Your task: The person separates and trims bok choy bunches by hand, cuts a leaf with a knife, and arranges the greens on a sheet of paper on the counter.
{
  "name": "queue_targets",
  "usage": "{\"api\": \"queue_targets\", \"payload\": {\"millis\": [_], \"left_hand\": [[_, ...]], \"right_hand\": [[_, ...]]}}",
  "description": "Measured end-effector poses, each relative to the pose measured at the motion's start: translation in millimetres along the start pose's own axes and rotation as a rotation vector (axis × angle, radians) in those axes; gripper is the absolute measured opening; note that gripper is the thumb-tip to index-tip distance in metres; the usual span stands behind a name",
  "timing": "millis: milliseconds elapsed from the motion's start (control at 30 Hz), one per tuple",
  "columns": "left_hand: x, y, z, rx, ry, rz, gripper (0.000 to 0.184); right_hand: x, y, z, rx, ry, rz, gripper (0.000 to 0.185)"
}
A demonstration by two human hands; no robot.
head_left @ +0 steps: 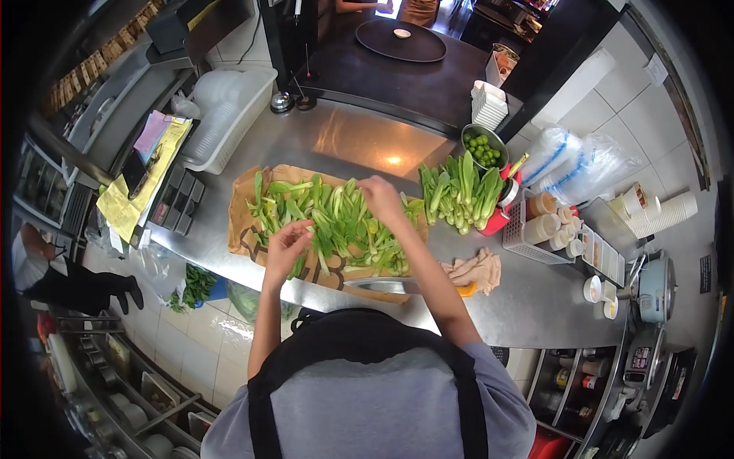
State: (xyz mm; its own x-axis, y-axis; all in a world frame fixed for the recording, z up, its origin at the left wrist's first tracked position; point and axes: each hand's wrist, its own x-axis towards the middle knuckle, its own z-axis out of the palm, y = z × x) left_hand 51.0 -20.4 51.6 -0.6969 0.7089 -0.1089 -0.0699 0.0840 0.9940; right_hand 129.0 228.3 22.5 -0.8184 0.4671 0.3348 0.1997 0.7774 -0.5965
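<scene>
- Found left hand above the near edge of the brown paper, toward the left corner; thumb and forefinger brought close together at the leaves. Cannot tell whether pinching a stalk.
- Found right hand at the far edge, right of middle, fingertips lowered to the greens. Cannot tell whether gripping.
- Noted leafy greens heaped loosely across the paper, from left edge nearly to right edge.
- Judged best: take 1 or 2 stalks at a time, by the firm base, sparing soft leaves; spread thinly for clear viewing.
- Noted knife along the near edge, handle past the near-right corner, beneath the right forearm. Advise shifting well clear.
- Noted 2nd bunch of greens beside the right edge, on the steel counter. Keep apart from the loose heap.
- Noted cloth by the knife handle.
</scene>
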Motion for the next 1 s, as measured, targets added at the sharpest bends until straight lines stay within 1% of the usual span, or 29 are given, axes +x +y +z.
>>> {"api": "queue_targets", "payload": {"millis": [33, 133, 233, 267, 333, 433, 533, 567, 667, 700, 767, 800, 900, 1000], "left_hand": [[0.0, 1.7, -1.4, -0.003, 0.007, 0.014, 0.026], [-1.8, 3.7, -5.0, -0.006, 0.061, 0.019, 0.025], [-3.0, -7.9, -12.6, -0.021, 0.064, 0.035, 0.025], [-2.3, -13.5, -13.2, 0.072, 0.087, 0.062, 0.026], [0.5, -24.1, -13.8, 0.261, 0.13, 0.11, 0.027], [22.9, -27.6, -1.4, 0.866, 0.221, 0.509, 0.03], [53.1, -36.6, 12.2, 1.158, 0.212, 0.601, 0.033], [59.3, -45.7, 12.9, 1.28, 0.186, 0.609, 0.03], [68.3, -39.5, 7.8, 1.386, 0.053, 0.607, 0.024], [68.2, -33.0, 5.4, 1.327, 0.006, 0.547, 0.023], [63.0, -11.4, -0.8, 1.208, -0.085, 0.431, 0.021], [61.0, -4.4, -4.5, 1.108, -0.053, 0.453, 0.022], [45.5, 21.9, -13.3, 0.837, 0.015, 0.491, 0.026], [28.3, 49.2, -9.4, 0.641, 0.081, 0.453, 0.029]], "right_hand": [[4.5, 0.0, 18.7, 0.012, -0.088, -0.022, 0.024], [12.1, -4.5, 49.3, -0.098, -0.053, -0.094, 0.031], [20.4, -7.9, 46.6, 0.068, -0.145, 0.01, 0.025], [20.8, -8.7, 42.7, 0.135, -0.177, 0.053, 0.023], [17.1, -17.9, 24.6, 0.221, -0.236, 0.06, 0.023], [9.2, -15.7, 17.1, 0.299, -0.256, 0.043, 0.024], [0.0, -22.6, 3.9, 0.336, -0.194, 0.041, 0.025], [-3.8, -26.4, -1.4, 0.347, -0.162, 0.046, 0.025], [-17.9, -21.3, -12.7, 0.29, -0.162, 0.085, 0.022], [-23.5, -16.9, -12.8, 0.299, -0.141, 0.064, 0.019], [-33.9, -10.4, -16.0, 0.285, -0.174, 0.13, 0.018], [-37.2, -8.2, -18.0, 0.28, -0.188, 0.16, 0.018], [-47.4, -5.1, -22.6, 0.153, -0.096, -0.061, 0.019], [-47.3, -36.9, -34.4, 0.082, 0.024, -0.113, 0.023]]}}
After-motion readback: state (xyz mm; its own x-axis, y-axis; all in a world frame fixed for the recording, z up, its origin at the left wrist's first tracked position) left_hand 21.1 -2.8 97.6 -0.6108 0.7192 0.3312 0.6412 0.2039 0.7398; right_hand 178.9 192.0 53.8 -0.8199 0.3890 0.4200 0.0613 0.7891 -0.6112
